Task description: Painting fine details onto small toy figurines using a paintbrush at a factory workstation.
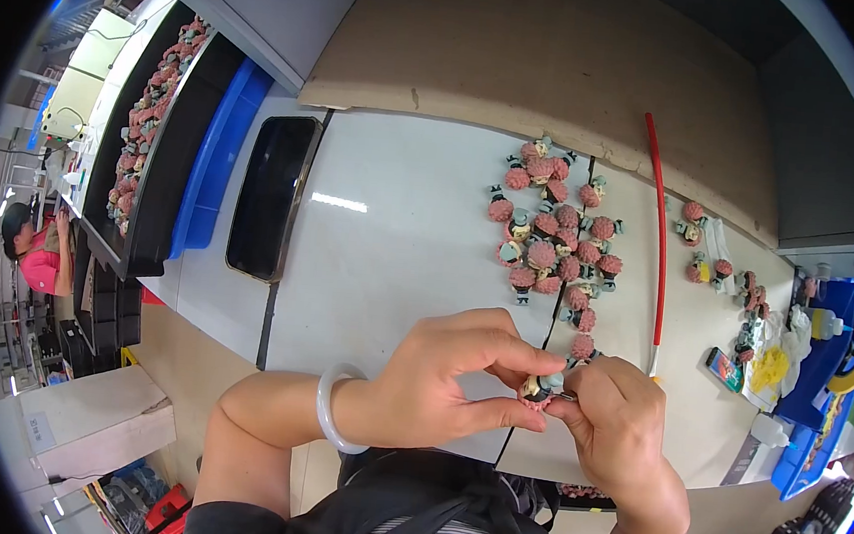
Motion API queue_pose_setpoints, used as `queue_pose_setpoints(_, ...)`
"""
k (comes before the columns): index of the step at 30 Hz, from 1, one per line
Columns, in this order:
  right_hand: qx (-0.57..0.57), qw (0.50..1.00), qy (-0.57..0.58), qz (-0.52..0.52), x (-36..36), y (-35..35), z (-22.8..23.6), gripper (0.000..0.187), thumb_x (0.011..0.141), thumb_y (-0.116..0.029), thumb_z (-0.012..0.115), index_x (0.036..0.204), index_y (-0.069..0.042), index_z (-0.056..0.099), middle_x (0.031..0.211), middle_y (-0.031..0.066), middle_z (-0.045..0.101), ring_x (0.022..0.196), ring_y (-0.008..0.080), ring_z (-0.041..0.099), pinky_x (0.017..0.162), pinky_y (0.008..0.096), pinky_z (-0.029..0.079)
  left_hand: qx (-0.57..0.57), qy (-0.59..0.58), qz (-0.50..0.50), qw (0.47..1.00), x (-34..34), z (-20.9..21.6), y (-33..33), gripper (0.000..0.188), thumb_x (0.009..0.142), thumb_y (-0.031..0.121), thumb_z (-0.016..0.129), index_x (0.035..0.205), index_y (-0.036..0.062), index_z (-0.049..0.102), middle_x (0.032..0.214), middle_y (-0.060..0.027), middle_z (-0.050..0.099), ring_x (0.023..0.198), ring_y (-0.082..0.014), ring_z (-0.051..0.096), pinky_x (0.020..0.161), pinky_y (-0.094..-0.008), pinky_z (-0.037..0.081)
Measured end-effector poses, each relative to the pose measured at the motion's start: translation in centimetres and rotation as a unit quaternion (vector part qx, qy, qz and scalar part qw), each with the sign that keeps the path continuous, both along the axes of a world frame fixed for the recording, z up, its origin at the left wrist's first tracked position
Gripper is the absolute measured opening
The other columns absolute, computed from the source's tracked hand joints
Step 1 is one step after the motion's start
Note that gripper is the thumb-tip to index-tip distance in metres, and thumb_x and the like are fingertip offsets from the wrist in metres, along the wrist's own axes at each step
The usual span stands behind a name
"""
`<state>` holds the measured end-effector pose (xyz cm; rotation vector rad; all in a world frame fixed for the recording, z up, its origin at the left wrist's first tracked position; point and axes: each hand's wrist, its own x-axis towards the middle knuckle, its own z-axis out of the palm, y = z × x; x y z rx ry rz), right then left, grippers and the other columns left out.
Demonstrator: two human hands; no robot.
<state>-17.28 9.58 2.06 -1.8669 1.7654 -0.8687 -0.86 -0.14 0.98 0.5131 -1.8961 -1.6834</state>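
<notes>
My left hand (449, 369), a pale bangle on its wrist, pinches a small painted figurine (542, 387) between thumb and fingers. The figurine has a pink base with dark, cream and grey-green parts. My right hand (621, 415) is closed at the figurine's right side, with its fingertips against it. A thin dark bit shows there, too small to name. Just beyond my hands, a cluster of similar figurines (541, 254) lies on the white table (400, 225). A thin red-handled tool (657, 220) lies to the right, its pale lower end close to my right hand.
A black phone (274, 198) lies at left, beside a blue bin (217, 160) and a black tray (166, 206) full of figurines. More figurines, crumpled tissue (795, 341), a small bottle (770, 430) and a blue tray (818, 398) stand at right. Another person (42, 257) works far left.
</notes>
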Motion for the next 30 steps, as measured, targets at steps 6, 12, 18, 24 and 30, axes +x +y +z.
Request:
queue_pose_setpoints(6,0.011,1.0,0.002,-0.001,0.04,-0.03,-0.04,0.027,0.073,-0.024,0.066,0.069,-0.002,0.05,0.061,0.0099,0.05,0.054,0.0289,0.049,0.047,0.0367,0.037,-0.005,-0.001,-0.003,1.0,-0.01,-0.06,-0.06,0.042,0.06,0.007,0.081,0.098,0.0008,0.065,0.073,-0.0067,0.058,0.066,-0.0142,0.057,0.058,-0.0241,0.046)
queue_pose_setpoints(12,0.011,0.999,-0.008,0.034,-0.27,-0.1,0.23,0.027,0.073,-0.024,0.066,0.069,-0.002,0.051,0.062,0.0102,0.051,0.054,0.0291,0.05,0.047,0.0371,0.038,0.009,0.001,-0.01,1.0,-0.01,-0.13,0.01,0.042,0.059,0.007,0.081,0.097,0.0008,0.065,0.072,-0.0069,0.058,0.065,-0.0139,0.056,0.058,-0.0234,0.047)
queue_pose_setpoints(18,0.015,1.0,-0.011,0.014,0.06,0.01,-0.1,0.026,0.074,-0.023,0.065,0.071,-0.001,0.051,0.063,0.0102,0.051,0.055,0.0294,0.049,0.048,0.0368,0.038,0.025,0.008,-0.004,1.0,0.02,-0.24,0.0,0.042,0.058,0.007,0.082,0.097,0.0014,0.065,0.072,-0.0064,0.058,0.064,-0.0137,0.056,0.057,-0.0236,0.045)
queue_pose_setpoints(24,0.025,0.999,-0.025,0.01,-0.02,0.02,-0.03,0.026,0.074,-0.023,0.065,0.073,-0.001,0.051,0.063,0.01,0.051,0.056,0.0293,0.05,0.048,0.0365,0.038,0.0,0.009,-0.004,1.0,-0.09,-0.16,-0.08,0.042,0.057,0.007,0.082,0.096,0.0017,0.066,0.071,-0.006,0.058,0.063,-0.0133,0.054,0.055,-0.0235,0.042)
queue_pose_setpoints(30,0.028,0.999,-0.022,0.017,-0.23,0.07,0.11,0.027,0.074,-0.025,0.065,0.072,-0.002,0.051,0.062,0.009,0.051,0.055,0.0284,0.05,0.048,0.0364,0.038,-0.011,0.0,-0.006,1.0,-0.07,-0.01,-0.16,0.042,0.057,0.007,0.082,0.095,0.0025,0.066,0.071,-0.0053,0.058,0.062,-0.0135,0.053,0.055,-0.0233,0.042)
